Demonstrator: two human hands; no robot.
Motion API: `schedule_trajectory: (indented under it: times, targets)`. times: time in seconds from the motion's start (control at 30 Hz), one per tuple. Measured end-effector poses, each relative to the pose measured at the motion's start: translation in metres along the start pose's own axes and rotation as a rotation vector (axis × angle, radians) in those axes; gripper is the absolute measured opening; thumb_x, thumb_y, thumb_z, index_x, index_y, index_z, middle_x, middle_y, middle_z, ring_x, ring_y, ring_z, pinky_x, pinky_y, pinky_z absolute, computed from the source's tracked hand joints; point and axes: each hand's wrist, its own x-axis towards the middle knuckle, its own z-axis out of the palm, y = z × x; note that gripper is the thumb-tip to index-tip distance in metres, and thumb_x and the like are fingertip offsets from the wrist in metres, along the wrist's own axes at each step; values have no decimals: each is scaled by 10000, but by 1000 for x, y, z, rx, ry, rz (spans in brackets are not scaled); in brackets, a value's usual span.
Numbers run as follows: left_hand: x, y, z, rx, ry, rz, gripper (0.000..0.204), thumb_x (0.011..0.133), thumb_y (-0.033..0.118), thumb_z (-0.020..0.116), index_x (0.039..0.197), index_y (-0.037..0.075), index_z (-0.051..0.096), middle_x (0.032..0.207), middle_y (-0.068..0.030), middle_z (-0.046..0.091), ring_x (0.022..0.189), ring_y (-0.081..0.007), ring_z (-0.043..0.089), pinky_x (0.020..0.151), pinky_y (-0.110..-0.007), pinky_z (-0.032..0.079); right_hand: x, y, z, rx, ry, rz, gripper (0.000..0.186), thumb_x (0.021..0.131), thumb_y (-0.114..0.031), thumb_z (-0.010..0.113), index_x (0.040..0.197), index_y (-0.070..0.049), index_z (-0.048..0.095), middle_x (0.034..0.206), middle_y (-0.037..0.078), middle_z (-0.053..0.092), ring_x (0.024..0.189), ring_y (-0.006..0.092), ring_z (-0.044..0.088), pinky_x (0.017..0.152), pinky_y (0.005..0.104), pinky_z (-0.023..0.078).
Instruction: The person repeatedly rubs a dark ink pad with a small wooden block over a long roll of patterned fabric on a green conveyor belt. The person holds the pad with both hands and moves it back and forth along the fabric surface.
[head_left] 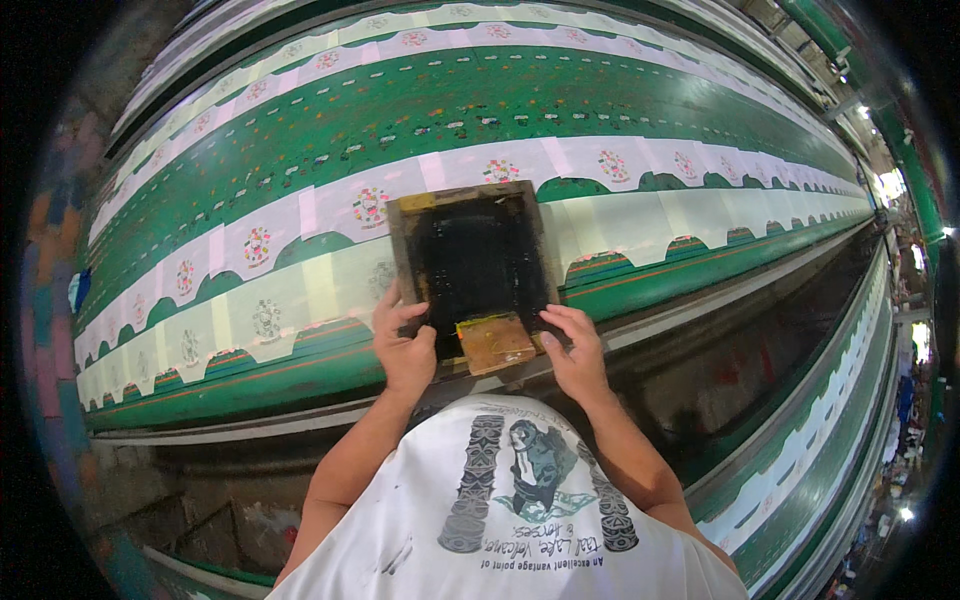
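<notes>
A wooden-rimmed printing screen [462, 196] with a dark, ink-stained mesh is held in front of me, over the row of cream fabric pieces. My left hand [405, 345] grips its near left side, thumb on top and fingers bent round the rim. On the near right side, my right hand [575, 352] pinches the rim between thumb and fingers. A brown squeegee-like block [497, 345] with a yellow-stained edge rests inside the near end of the screen, between my hands. Cloth directly beneath the screen is hidden.
Cream pieces [325, 285] left of the screen carry dark outline prints; those to the right [640, 220] look plain. Beyond lie white pieces [330, 205] with coloured prints on the long green table [300, 120]. A pale rail [250, 428] runs along its near edge. Another table [800, 450] stands right.
</notes>
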Motion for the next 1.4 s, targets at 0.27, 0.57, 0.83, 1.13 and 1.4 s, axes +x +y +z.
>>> schedule_trajectory:
  times: [0.27, 0.57, 0.83, 1.13, 1.4]
  targets:
    - [-15, 3, 101, 8, 21, -17, 350, 763, -70, 723, 1072, 59, 822, 1624, -292, 606, 1517, -421, 567, 1288, -475, 404, 14, 43, -78, -229, -80, -310, 342, 974, -85, 790, 1314, -49, 769, 1407, 162, 701, 1369, 435, 623, 1164, 549, 504]
    - [-15, 2, 114, 29, 4, -113, 338, 748, -87, 731, 1045, 55, 808, 1634, -280, 612, 1520, -397, 582, 1272, -445, 418, 45, 28, -75, -352, -416, -615, 473, 874, -104, 805, 1340, -42, 749, 1355, 167, 686, 1301, 395, 655, 1095, 519, 528]
    - [-16, -6, 117, -92, 29, -191, 274, 749, -125, 708, 976, 14, 770, 1620, -291, 619, 1528, -366, 591, 1246, -407, 430, 117, 16, -81, -362, -741, -558, 422, 845, 47, 687, 1248, -35, 778, 1129, 168, 746, 1122, 388, 710, 1003, 500, 577]
    - [-19, -14, 116, -69, 1, -129, 250, 776, -133, 714, 942, 53, 736, 1662, -246, 586, 1534, -380, 552, 1252, -433, 428, 234, 29, -39, -312, -588, -562, 416, 930, 43, 624, 1273, -105, 808, 1195, 186, 764, 1180, 426, 708, 1063, 517, 574]
    - [-18, -11, 117, -33, -3, -97, 214, 775, -110, 711, 903, 62, 728, 1645, -274, 591, 1485, -423, 568, 1249, -471, 418, 224, 33, -30, -389, -553, -465, 445, 902, 18, 662, 1286, -137, 826, 1148, 176, 766, 1123, 422, 729, 986, 525, 597]
